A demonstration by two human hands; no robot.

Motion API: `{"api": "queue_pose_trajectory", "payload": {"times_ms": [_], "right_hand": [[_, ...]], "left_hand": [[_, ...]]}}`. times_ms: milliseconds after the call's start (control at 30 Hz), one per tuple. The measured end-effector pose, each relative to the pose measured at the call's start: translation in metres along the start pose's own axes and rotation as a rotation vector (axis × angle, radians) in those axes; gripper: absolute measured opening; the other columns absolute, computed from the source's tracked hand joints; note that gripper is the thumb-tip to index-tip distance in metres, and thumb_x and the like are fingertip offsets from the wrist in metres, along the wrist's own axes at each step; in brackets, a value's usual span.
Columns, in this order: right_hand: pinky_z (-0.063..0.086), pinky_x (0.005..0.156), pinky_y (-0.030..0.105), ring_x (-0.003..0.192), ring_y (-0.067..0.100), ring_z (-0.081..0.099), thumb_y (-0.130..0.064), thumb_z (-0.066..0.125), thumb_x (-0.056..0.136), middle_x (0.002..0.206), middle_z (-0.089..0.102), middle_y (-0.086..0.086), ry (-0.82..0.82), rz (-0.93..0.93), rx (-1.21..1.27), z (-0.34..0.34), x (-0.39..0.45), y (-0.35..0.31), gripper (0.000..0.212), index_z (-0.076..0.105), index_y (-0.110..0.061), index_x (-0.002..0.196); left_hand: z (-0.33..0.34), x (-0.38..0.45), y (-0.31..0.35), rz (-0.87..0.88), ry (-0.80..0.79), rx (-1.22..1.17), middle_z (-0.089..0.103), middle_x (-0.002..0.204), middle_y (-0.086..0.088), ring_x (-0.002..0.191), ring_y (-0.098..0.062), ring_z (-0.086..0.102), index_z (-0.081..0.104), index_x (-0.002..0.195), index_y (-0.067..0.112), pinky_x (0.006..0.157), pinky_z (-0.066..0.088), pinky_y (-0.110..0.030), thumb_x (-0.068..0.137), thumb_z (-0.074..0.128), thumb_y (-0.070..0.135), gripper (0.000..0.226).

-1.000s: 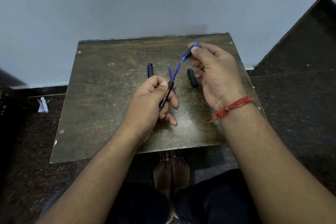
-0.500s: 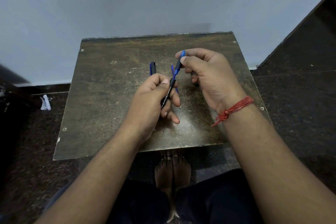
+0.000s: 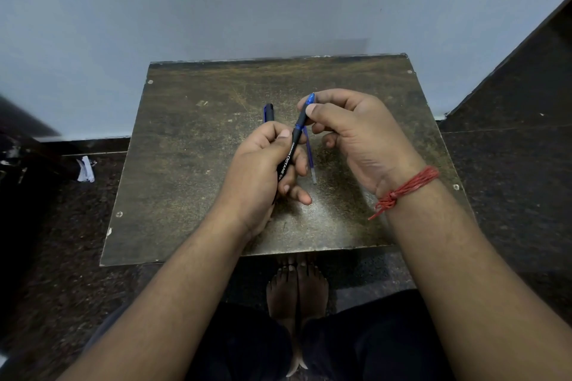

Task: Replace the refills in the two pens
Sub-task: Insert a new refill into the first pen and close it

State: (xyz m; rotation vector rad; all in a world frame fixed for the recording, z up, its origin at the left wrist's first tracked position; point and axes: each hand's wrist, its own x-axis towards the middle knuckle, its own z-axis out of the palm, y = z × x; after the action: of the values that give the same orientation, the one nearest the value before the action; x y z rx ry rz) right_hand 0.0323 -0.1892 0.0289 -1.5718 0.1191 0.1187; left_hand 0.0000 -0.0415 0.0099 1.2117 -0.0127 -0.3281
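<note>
Black plastic, printed with white lettering, is what your left hand (image 3: pixel 263 164) grips: the barrel of a slim pen (image 3: pixel 289 153), fingers curled round its lower half above the middle of the worn brown desk (image 3: pixel 192 164). Your right hand (image 3: pixel 356 139) pinches the same pen's blue tip section (image 3: pixel 305 113) between thumb and forefinger, so both hands hold one pen, tilted with the tip pointing away from you and up.

Just behind that pen, lying on the desk, is a thin blue refill (image 3: pixel 310 156), its pale end nearest you; its far end is hidden by the pen and your right fingers. Beyond your left hand, a second black pen part with a blue edge (image 3: pixel 268 113) lies on the desk, its near end covered by your knuckles.

Round your right wrist sits a knotted red thread band (image 3: pixel 405 189). Left of the desk, a scrap of white paper (image 3: pixel 85 168) lies on the dark floor.
</note>
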Motion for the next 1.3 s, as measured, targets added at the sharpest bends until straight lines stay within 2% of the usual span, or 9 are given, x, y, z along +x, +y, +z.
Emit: {"api": "queue_pose_trajectory", "payload": {"times_ms": [233,367,500,633,800,933,1100,1233,1300], "right_hand": [[0.038,0.060,0.025,0.073,0.007,0.054,-0.017,0.067,0.087,0.077,0.071,-0.006,-0.025,0.030,-0.014,0.000,-0.002,-0.002,0.012,0.075,-0.022,0.079],[0.037,0.059,0.022,0.067,0.007,0.050,-0.021,0.072,0.088,0.072,0.060,0.000,-0.014,0.011,-0.041,0.003,-0.002,-0.001,0.012,0.067,-0.016,0.079],[0.042,0.059,0.020,0.066,0.011,0.051,-0.031,0.074,0.089,0.076,0.056,0.006,0.013,-0.039,-0.108,0.009,-0.004,0.001,0.025,0.060,-0.012,0.080],[0.044,0.066,0.020,0.074,0.003,0.060,-0.045,0.071,0.088,0.082,0.068,-0.004,0.098,-0.047,-0.090,0.005,-0.002,0.002,0.027,0.068,-0.019,0.082],[0.042,0.066,0.031,0.088,0.021,0.062,-0.022,0.068,0.093,0.092,0.074,0.002,0.010,0.002,0.110,0.004,-0.002,0.003,0.011,0.076,-0.015,0.095],[0.042,0.062,0.027,0.076,0.021,0.056,-0.022,0.073,0.090,0.076,0.065,0.000,0.030,0.001,0.117,0.013,-0.002,0.004,0.011,0.067,-0.016,0.082],[0.043,0.051,0.026,0.057,0.025,0.055,-0.032,0.074,0.089,0.079,0.060,0.015,0.027,0.012,0.119,0.018,-0.003,0.007,0.027,0.057,-0.012,0.085],[0.048,0.068,0.044,0.076,0.030,0.061,-0.034,0.069,0.093,0.093,0.071,0.015,0.053,-0.003,0.158,0.014,-0.002,0.006,0.024,0.067,-0.010,0.094],[0.050,0.075,0.041,0.080,0.021,0.066,-0.024,0.063,0.098,0.093,0.076,0.006,0.037,-0.009,0.197,0.011,-0.001,0.006,0.015,0.070,-0.011,0.098]], "left_hand": [[-0.002,0.001,-0.002,0.007,0.012,0.009,0.055,0.060,-0.004,0.037,-0.007,0.033,0.056,0.098,0.006,0.041,0.047,-0.026,0.104,0.042,0.020,0.020],[0.000,-0.001,-0.003,0.017,0.016,0.036,0.053,0.059,-0.002,0.037,-0.006,0.033,0.054,0.100,0.005,0.041,0.047,-0.026,0.105,0.042,0.020,0.020],[0.002,0.000,0.000,0.020,0.020,0.001,0.053,0.058,-0.002,0.037,-0.006,0.032,0.052,0.102,0.006,0.039,0.046,-0.025,0.106,0.041,0.018,0.017],[0.003,0.000,0.001,0.013,0.024,-0.011,0.051,0.058,-0.002,0.037,-0.006,0.031,0.053,0.100,0.005,0.039,0.046,-0.025,0.106,0.041,0.017,0.018],[0.004,-0.001,0.002,0.008,0.028,-0.009,0.051,0.058,-0.002,0.037,-0.006,0.031,0.053,0.102,0.005,0.038,0.046,-0.025,0.106,0.040,0.016,0.018],[0.004,-0.002,0.002,0.016,0.037,-0.003,0.050,0.058,-0.003,0.037,-0.007,0.031,0.052,0.105,0.005,0.039,0.046,-0.025,0.106,0.039,0.016,0.018],[0.006,-0.002,0.002,0.015,0.036,-0.003,0.050,0.058,-0.003,0.037,-0.007,0.032,0.051,0.106,0.007,0.039,0.046,-0.025,0.106,0.040,0.018,0.016],[0.005,-0.001,0.002,0.012,0.038,-0.007,0.051,0.058,-0.002,0.037,-0.007,0.032,0.052,0.103,0.006,0.038,0.046,-0.025,0.106,0.040,0.017,0.017],[0.004,-0.002,0.002,0.012,0.039,-0.001,0.051,0.058,-0.002,0.037,-0.006,0.032,0.053,0.099,0.006,0.038,0.046,-0.025,0.106,0.040,0.017,0.019]]}}
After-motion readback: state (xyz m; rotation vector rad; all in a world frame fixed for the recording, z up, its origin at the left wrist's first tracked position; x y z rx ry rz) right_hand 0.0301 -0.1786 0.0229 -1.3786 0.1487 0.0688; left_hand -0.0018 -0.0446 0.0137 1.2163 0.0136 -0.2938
